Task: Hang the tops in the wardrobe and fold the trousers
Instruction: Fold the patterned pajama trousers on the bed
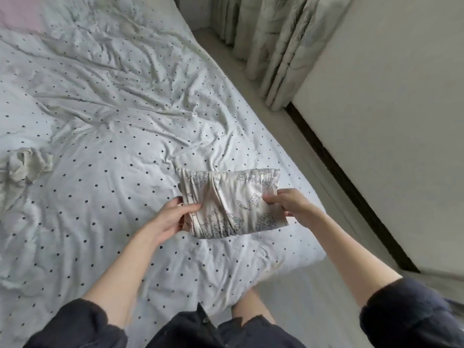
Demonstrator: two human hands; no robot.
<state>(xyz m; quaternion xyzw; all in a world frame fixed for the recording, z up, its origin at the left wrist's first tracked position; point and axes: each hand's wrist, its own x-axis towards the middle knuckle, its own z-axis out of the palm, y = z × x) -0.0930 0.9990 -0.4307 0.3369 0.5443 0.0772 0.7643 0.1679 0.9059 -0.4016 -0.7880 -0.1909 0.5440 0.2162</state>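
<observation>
A cream pair of trousers with dark line drawings (227,200), folded into a small rectangle, is held over the bed's near right corner. My left hand (173,217) grips its left edge, thumb on top. My right hand (288,205) pinches its right edge, fingers curled over the cloth. A crumpled pale garment (23,167) lies on the bed at the far left, partly cut off by the frame.
The bed (105,116) is covered by a rumpled white sheet with dark dots. Pale patterned curtains (276,46) hang at the upper right. A white wall panel with a dark base strip (351,177) runs along the narrow floor strip beside the bed.
</observation>
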